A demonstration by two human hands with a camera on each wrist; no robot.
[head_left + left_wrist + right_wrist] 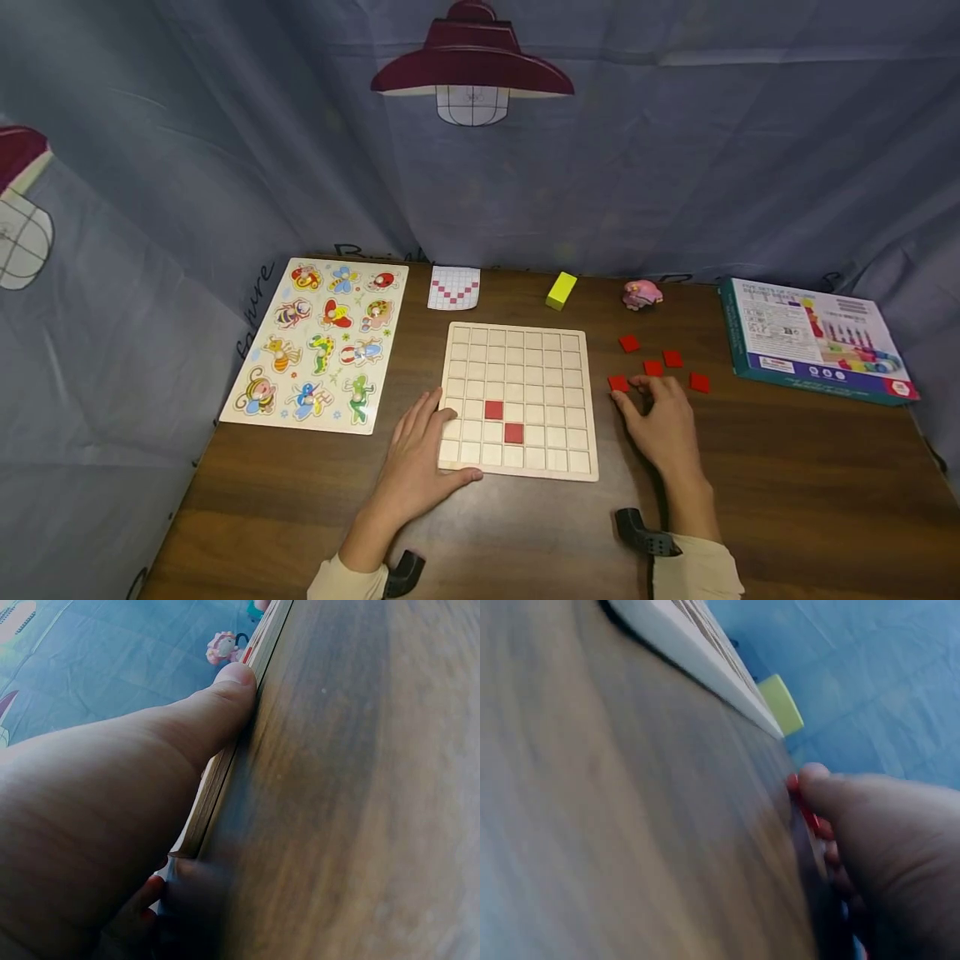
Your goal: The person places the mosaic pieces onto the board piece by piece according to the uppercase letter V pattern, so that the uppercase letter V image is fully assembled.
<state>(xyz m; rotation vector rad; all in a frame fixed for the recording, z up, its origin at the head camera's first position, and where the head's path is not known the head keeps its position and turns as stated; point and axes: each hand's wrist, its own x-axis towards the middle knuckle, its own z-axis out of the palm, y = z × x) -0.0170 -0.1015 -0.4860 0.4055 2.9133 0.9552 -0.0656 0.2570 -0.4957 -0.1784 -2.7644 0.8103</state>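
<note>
Fingers (626, 398) of right hand (660, 425) touch red tile (618, 382) on table (787, 467).

Head cam looks down from 6 o'clock; both wrist cams skim low, close, sharing the grid board (517, 400) edge.

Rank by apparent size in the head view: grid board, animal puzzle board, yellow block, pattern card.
1. animal puzzle board and grid board, too alike to rank
2. pattern card
3. yellow block

left hand (422, 454) rests on grid board (517, 400); right hand (660, 421) seemingly touches red tile (618, 383)
</note>
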